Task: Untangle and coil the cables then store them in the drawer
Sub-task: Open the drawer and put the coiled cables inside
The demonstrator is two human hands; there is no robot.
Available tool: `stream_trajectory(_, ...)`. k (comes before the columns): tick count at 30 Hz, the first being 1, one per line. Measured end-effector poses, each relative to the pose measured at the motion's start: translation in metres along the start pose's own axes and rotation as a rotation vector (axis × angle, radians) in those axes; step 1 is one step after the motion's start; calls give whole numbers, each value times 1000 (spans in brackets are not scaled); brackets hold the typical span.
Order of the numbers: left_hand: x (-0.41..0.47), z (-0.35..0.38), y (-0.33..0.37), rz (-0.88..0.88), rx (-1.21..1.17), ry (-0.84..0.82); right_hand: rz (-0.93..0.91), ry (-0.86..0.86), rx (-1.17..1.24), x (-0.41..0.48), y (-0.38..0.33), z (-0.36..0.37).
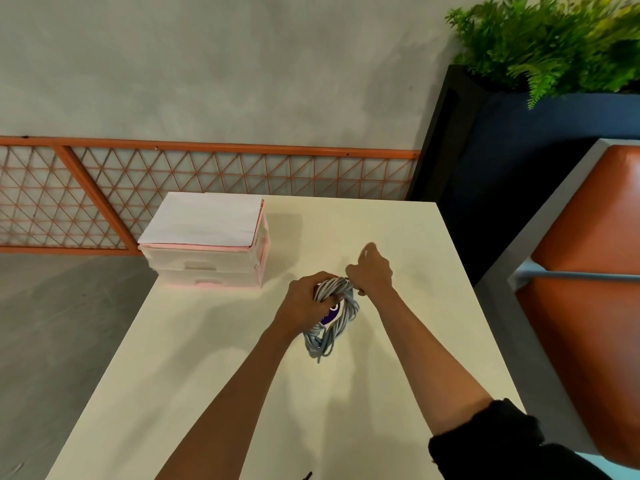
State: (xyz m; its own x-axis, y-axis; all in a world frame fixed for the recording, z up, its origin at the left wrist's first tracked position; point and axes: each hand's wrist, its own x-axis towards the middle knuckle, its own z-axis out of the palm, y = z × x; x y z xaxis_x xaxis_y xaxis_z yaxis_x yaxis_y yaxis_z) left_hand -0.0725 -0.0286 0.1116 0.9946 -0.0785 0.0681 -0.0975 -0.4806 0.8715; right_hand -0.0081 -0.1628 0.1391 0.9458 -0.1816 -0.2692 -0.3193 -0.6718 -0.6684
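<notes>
- Gripping noted on both sides: the left hand (304, 301) has its fingers curled round the upper part of the cable coil (334, 329); the right hand (372, 271) is curled against the coil's top edge and pinches the strands there. One right finger is raised and blurred.
- Cable coil: pale grey, many loops bundled together, at the middle of the table (398, 375). Lower loops hang toward 6 o'clock, below both hands. Cannot tell whether they touch the tabletop.
- Relative to the coil: left hand at 10 o'clock, right hand at 1 o'clock, the two hands close together across its top.
- A purple item (328, 317) shows through the coil's middle; too small to identify.
- Drawer unit (207, 261): clear with pink trim, two drawers, both closed, at 10 o'clock from the coil near the table's far left corner, well apart from the hands. White paper (204, 220) lies on top.
- Black sleeve (491, 441) pushed up on the right forearm.
- Surroundings: plant (554, 39) at 1 o'clock, orange chair (588, 271) at 3 o'clock.
</notes>
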Motion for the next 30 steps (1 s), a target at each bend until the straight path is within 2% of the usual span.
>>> stream_trajectory(2,0,-1,-4,69,14,-11,195,-207,16,3,-1,-3)
stream_trajectory(4,-2,-1,-8,77,-10,-42,310,-422,-8,4,3,-7)
stream_trajectory(7,-3,-3,-14,-5,-59,-58,301,-552,-144,3,10,-12)
stream_trajectory(8,-4,-3,-16,-42,-87,-53,265,-526,-201,5,16,-8)
stream_trajectory(10,-7,-1,-19,-116,-139,-44,83,-260,-333,7,30,7)
stream_trajectory(12,-10,1,-22,-202,-186,-40,-178,78,-269,0,37,21)
stream_trajectory(14,-11,2,-25,-256,-225,-49,-478,192,-219,-2,45,28)
stream_trajectory(15,-10,1,-25,-281,-246,-56,-581,168,-210,-3,51,31)
stream_trajectory(17,-9,-4,-22,-327,-320,-71,-631,35,-148,-12,57,31)
stream_trajectory(21,-8,-18,-16,-374,-446,-118,-555,-196,-74,-23,69,42)
stream_trajectory(25,-10,-21,-23,-406,-522,-103,-511,-159,-64,-23,60,47)
stream_trajectory(30,-10,-22,-32,-361,-538,-95,-287,-321,64,-19,45,41)
